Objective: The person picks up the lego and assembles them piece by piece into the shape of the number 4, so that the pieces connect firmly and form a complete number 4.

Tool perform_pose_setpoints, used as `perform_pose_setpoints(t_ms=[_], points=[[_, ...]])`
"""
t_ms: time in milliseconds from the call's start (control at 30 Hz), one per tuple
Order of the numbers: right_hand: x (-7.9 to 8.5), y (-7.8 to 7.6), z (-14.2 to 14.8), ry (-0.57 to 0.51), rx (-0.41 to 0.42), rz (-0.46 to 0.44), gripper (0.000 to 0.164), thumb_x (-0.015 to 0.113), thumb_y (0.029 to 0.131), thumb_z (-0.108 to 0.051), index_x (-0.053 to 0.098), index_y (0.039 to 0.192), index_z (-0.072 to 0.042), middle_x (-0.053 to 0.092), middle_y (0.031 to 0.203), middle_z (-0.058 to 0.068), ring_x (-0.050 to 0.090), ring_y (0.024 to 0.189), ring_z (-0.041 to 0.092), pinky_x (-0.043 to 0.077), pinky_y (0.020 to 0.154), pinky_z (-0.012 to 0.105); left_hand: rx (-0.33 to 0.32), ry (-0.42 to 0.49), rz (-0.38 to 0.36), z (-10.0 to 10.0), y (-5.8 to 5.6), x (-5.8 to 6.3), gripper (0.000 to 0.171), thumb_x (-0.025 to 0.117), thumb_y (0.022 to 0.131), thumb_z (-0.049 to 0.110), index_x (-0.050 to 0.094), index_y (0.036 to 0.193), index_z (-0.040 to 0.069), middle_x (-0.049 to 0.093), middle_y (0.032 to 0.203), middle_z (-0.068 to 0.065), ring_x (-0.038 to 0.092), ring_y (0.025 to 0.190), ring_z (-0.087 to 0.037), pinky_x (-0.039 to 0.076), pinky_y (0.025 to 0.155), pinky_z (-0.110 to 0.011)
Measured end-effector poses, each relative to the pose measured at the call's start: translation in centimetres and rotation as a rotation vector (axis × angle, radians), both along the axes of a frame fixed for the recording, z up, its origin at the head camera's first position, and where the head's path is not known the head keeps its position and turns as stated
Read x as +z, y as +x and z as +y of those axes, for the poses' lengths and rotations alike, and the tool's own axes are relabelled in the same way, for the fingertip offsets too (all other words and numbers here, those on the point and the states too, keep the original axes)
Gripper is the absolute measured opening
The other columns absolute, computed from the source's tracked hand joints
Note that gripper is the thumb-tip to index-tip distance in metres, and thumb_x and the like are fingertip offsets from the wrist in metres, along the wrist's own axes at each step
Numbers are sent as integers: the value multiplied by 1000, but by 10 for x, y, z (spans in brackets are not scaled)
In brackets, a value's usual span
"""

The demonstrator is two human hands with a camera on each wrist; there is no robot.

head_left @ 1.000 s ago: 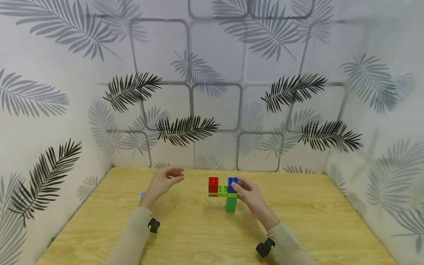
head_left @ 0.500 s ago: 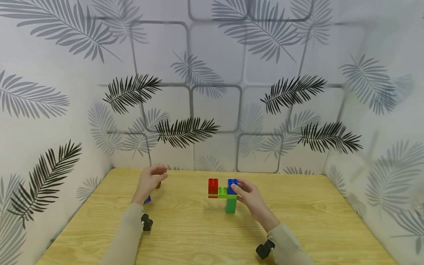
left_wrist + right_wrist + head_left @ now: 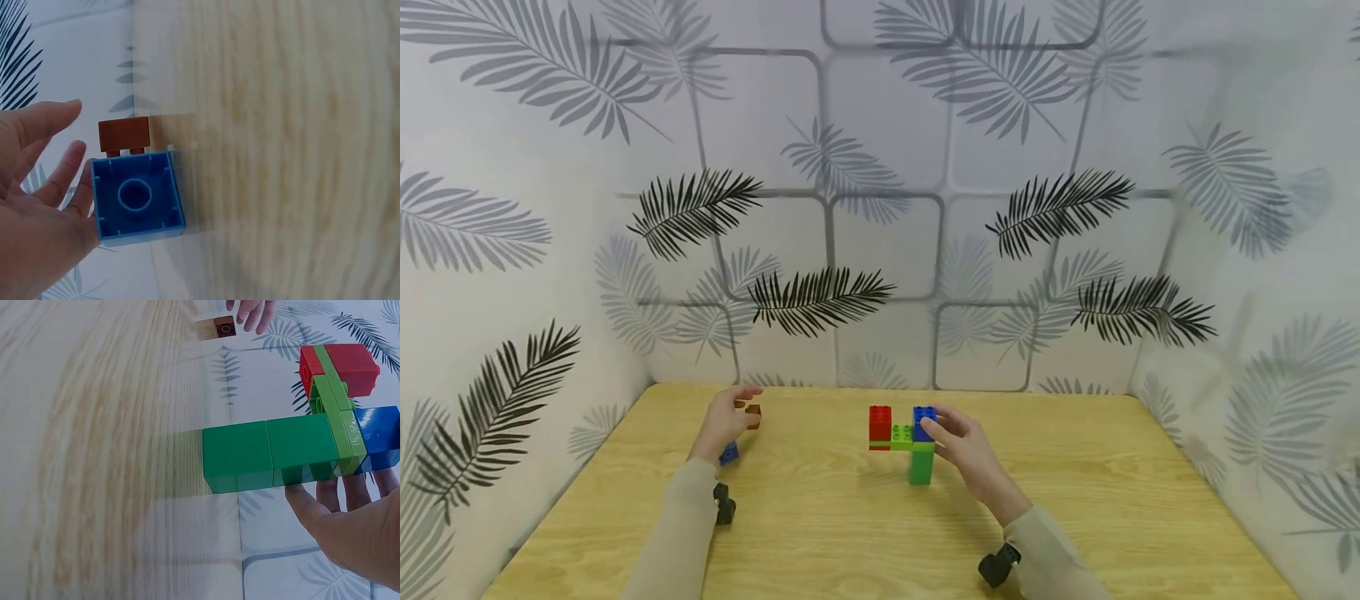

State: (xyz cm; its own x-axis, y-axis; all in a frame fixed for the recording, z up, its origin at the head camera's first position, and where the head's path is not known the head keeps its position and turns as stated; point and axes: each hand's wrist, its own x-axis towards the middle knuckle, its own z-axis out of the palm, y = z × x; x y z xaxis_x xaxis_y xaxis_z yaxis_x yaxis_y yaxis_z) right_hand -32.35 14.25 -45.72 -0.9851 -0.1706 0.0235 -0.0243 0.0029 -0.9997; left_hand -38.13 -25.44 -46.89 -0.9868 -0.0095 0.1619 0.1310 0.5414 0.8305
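Note:
My right hand [image 3: 973, 458] holds a toy brick tower, with its thumb on the blue brick [image 3: 924, 423] at the top. Two green bricks [image 3: 269, 453] form its column on the table. A light green plate [image 3: 902, 437] juts left from the column and carries a red brick [image 3: 880, 425]; more red shows under that end. My left hand [image 3: 722, 427] reaches around a brown brick [image 3: 754, 417], thumb and fingers apart. In the left wrist view a loose blue brick [image 3: 134, 194], hollow side facing the camera, sits between wrist and brown brick [image 3: 124, 134] and partly hides the fingers.
The wooden table [image 3: 820, 533] meets patterned white walls [image 3: 880, 208] at the back and sides. Each wrist wears a small black camera [image 3: 998, 567].
My left hand has moved left and lower, bringing the brown brick and loose blue brick into view. My right hand stays on the tower.

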Motion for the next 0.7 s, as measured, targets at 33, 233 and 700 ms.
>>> perform_pose_setpoints(t_ms=[33,233,700], points=[[0,0,0,1,5,-1,56,63,97,-30,47,144,-6,55,133,16,52,127,30,41,108,51,-3,-27,-11,-1,0,-1,48,63,89,-4,55,136,1,45,140,-29,42,127,-47,44,99,-57],[0,2,0,1,16,10,58,63,96,-32,46,145,-6,54,135,17,52,128,33,40,109,52,-13,-111,-49,-4,-2,-8,53,64,88,-6,51,139,-1,42,145,-30,43,127,-51,46,98,-57],[-1,1,0,-4,17,12,57,62,97,-31,45,145,-5,54,136,17,49,130,36,39,109,53,-37,-160,-62,-5,-4,-11,48,58,86,-7,55,135,-5,55,132,-28,55,116,-46,53,87,-50]])
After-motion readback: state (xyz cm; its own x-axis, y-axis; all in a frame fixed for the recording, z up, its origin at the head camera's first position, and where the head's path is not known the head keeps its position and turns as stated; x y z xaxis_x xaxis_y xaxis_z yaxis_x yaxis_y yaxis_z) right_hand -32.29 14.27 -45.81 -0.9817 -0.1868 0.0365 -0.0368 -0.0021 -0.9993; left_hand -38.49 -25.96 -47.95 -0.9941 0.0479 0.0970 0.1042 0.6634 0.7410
